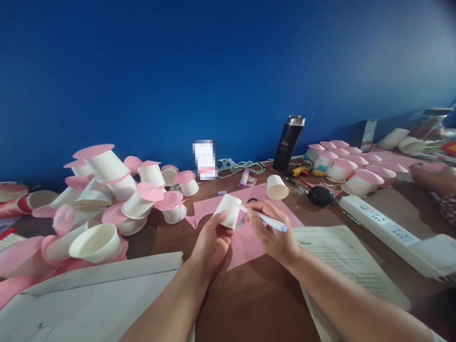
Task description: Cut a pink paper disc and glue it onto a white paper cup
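My left hand (pixel 214 240) is closed around a white paper cup (pixel 228 209), thumb on its side, tilted above the pink paper sheet (pixel 251 244). My right hand (pixel 272 228) grips a white marker pen (pixel 267 220) with a pale blue end; its tip meets the cup's wall or hovers right by it, I cannot tell which. Any mark on the cup is too small to make out. Another white paper cup (pixel 277 187) lies tipped just behind my right hand. A purple glue stick (pixel 244 178) stands beyond the sheet.
Left, cups with pink paper discs (pixel 142 204) are heaped beside a white box (pixel 107 289). Rightward are a black thermos (pixel 288 145), more topped cups (pixel 342 166), a power strip (pixel 377 228) and a printed sheet (pixel 342 261). Another person's hand (pixel 431 175) is at far right.
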`<state>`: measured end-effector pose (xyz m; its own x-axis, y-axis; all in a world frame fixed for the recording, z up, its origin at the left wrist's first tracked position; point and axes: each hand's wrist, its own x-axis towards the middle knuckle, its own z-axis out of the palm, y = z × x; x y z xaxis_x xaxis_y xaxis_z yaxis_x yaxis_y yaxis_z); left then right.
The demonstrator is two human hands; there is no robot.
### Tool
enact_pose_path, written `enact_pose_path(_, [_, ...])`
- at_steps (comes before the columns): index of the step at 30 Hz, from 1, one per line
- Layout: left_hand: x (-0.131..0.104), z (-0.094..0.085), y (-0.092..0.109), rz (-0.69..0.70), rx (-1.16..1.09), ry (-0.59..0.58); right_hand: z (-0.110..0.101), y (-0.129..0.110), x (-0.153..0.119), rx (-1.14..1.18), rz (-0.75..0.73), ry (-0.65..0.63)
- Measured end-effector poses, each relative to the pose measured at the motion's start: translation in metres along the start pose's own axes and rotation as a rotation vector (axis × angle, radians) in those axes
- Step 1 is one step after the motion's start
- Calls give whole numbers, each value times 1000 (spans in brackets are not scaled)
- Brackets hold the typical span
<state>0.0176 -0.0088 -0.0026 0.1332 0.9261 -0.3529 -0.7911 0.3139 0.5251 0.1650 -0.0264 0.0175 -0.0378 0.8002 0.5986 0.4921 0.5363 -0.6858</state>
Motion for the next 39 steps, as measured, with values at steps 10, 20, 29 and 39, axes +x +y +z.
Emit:
enact_pose_path(10, [-1, 2, -1, 6, 21, -16, 2, 1, -2, 22, -1, -92])
enact_pose_path(20, [-2, 2, 7, 19, -13, 1, 0, 3, 0, -33, 27, -82])
enact_pose_path(29, [-3, 2, 5, 14, -18, 14, -1, 2, 6, 126, 126, 89])
enact_pose_path(39, [-2, 2, 2, 24, 57, -16, -3, -2, 3, 27, -18, -6])
